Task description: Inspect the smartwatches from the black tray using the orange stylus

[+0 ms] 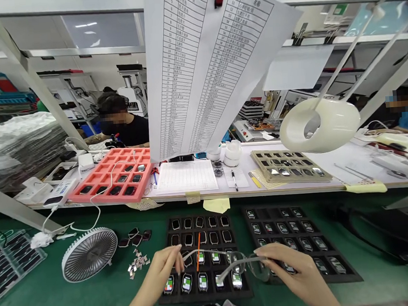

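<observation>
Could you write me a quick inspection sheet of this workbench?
Surface: green mat, with a white bench behind it.
Job's things: clear glasses, held up over a black tray of watches.
Clutter: desk fan, small metal pieces, red foam tray.
Grips: left hand and right hand, both on the glasses.
Cables: white cable looping beside the fan.
Surroundings: hanging printed list, co-worker in black.

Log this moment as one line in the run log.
left hand: pinches temple of clear-lensed eyeglasses | right hand: holds their other side | below: black rectangular tray of smartwatches with coloured screens
</observation>
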`<state>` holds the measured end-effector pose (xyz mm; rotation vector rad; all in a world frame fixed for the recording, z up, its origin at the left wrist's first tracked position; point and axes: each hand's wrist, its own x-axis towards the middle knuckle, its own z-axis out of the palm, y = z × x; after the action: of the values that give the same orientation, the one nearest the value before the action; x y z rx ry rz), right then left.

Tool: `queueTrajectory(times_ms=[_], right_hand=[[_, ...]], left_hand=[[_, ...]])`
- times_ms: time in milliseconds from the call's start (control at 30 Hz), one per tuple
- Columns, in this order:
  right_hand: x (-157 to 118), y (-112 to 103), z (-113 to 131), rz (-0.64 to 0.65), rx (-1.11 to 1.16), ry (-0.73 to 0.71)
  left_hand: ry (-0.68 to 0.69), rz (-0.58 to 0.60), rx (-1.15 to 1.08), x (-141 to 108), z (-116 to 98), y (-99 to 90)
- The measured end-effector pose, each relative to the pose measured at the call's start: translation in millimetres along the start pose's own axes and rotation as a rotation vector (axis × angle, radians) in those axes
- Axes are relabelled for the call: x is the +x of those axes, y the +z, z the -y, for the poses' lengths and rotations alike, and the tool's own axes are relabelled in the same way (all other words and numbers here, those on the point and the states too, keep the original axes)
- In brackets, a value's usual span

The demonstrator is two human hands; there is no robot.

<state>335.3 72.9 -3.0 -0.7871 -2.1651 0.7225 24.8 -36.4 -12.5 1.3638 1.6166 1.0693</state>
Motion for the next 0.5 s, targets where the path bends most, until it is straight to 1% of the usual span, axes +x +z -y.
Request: queueTrajectory(times_ms=[100,167,233,300,367,433,500], right_hand=[[11,4,9,-0.096,0.05,-0.052],[16,7,12,-0.11,0.085,-0.043],[18,11,13,-0.102,0.147,-0.023],[19,19,15,-0.102,0.25,0.005],[21,31,20,-0.107,0.388,0.036],[24,43,28,-0.112,0.514,0.076],[28,54,39,-0.12,0.594,0.142]], left_hand=[[-0.086,-0.077,-0.134,-12,20,5.1],[-0.168,-0.116,-0.195,-17,26,5.9],[-0.219,-0.133,-0.197,-22,28,9.3],[-0.223,-0.119,-0.225,-26,30,19.0],[-0.199,-0.11,-0.335,-30,31,34.2],[-0.17,-0.135,-0.502,-33,31,49.4],[-0.169,-0.191,-0.632,-37,30,58.6]])
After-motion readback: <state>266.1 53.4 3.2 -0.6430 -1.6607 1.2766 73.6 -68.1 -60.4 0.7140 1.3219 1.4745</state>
